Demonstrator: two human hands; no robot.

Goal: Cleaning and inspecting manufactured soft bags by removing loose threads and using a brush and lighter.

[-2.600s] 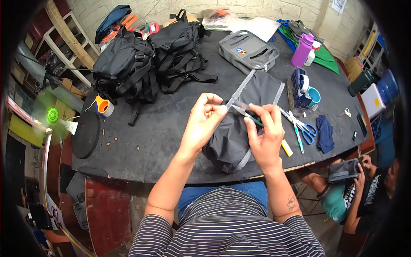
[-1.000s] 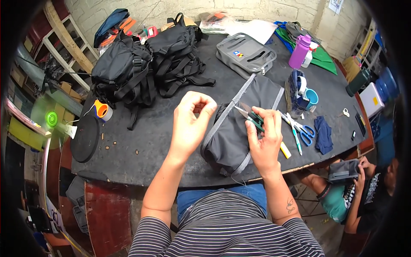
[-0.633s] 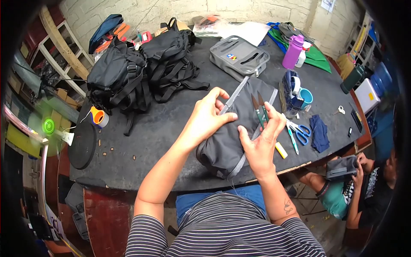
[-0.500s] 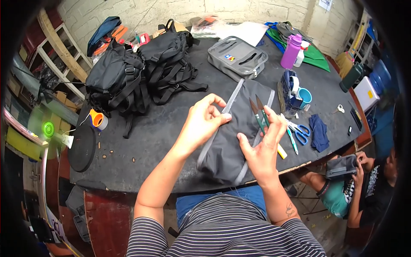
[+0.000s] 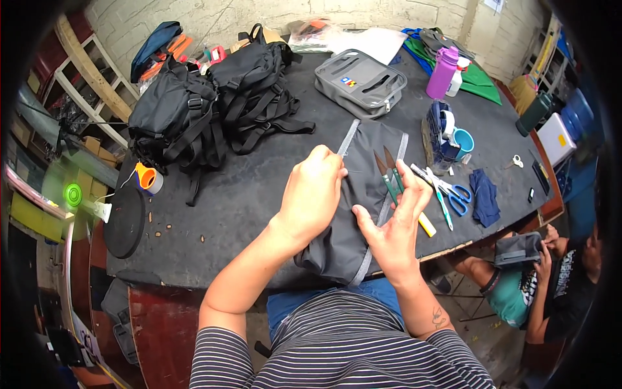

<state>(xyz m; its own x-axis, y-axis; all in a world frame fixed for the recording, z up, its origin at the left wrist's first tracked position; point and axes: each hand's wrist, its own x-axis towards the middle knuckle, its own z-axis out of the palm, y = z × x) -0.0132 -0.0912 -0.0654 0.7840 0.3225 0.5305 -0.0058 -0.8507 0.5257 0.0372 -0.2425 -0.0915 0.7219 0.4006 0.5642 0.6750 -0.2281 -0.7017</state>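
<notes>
A dark grey fabric piece [image 5: 364, 188] with lighter grey bound edges lies across the near side of the table. At its left bound edge, my left hand [image 5: 312, 198] is closed with the back of the hand up; its fingertips are hidden, and so is whatever they pinch. Thin loose threads show beside these fingers. In my right hand [image 5: 398, 240] are thread snips [image 5: 391, 184] with green handles, blades apart and pointing away from me over the fabric. The right thumb and fingers are spread around the snips.
Blue-handled scissors [image 5: 459, 200], a seam-ripper-like tool [image 5: 444, 209] and a navy cloth [image 5: 483, 198] lie to the right. Behind stand a tape dispenser [image 5: 440, 136] and a grey pouch [image 5: 359, 83]. Black backpacks [image 5: 175, 110] lie at the left. A co-worker [image 5: 551, 279] sits at the right.
My left hand has rolled over from an open pinch to closed, back up, at the fabric's edge. The fabric and the snips have shifted slightly left.
</notes>
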